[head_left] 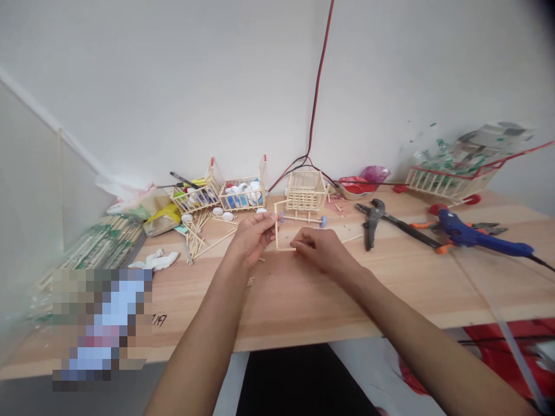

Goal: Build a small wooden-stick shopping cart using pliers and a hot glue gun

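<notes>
A three-sided frame of pale sticks is being held over the middle of the wooden table, between the two hands and just in front of a small stick cart that is being carried on blue wheels. The upright stick of the frame is being pinched by the left hand, between thumb and fingertips. The end of the lower stick is being pinched by the right hand, whose other fingers are being kept curled inward; its exact fingertip contact is being partly hidden, and whether the frame is touching the table cannot be told. To the left, pens and a yellow-handled tool are being held in one stick cart, and white and blue caps in the stick cart beside it. Loose sticks are being left scattered in front of these, near a bagged bundle of sticks and a crumpled white tissue. To the right, clear bottles are being carried by a larger red-wheeled cart, and a red bowl is being seen near the wall. Before them, black-handled pliers are being left lying apart from a blue glue gun, beneath which orange-handled pliers are being partly covered.
</notes>
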Demonstrator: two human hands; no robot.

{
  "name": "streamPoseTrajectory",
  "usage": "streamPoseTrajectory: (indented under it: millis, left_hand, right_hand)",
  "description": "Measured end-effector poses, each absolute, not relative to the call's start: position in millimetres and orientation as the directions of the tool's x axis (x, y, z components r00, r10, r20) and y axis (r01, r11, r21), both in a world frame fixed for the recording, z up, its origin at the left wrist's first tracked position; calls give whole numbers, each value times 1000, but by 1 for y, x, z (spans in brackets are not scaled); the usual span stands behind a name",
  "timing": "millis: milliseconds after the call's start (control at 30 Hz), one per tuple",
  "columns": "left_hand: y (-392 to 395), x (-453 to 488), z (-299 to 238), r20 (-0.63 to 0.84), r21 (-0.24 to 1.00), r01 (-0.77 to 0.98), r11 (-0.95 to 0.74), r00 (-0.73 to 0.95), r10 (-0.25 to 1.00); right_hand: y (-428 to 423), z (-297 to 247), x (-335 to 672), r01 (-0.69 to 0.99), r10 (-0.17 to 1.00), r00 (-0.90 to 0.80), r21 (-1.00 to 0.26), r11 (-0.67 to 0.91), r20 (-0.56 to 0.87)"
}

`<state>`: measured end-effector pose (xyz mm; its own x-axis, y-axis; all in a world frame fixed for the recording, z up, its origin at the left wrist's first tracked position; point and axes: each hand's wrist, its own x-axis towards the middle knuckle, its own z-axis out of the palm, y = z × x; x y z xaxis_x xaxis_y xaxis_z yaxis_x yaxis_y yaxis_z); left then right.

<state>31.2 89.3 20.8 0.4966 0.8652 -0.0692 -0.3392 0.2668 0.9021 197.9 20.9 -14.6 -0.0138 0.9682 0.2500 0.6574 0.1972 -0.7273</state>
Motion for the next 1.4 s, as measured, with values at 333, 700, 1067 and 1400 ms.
streamPoseTrajectory:
  millis: [333,700,1067,1400]
  left_hand:
    - [89,31,20,-92,894,-339,291,498,862]
    - [90,31,21,-68,896,-347,277,508,859]
    - [88,32,19,-82,900,-325,289,526,847]
    - [82,40,17,-103,918,-262,297,566,818]
  right_hand:
    - [21,-16,196,669,947,-39,-696,261,318]
    - [20,-11,200,476,980,68,-869,132,186]
    - [18,-6,204,666,903,186,-726,173,386]
    - [26,-13,219,619,871,203,-748,240,448]
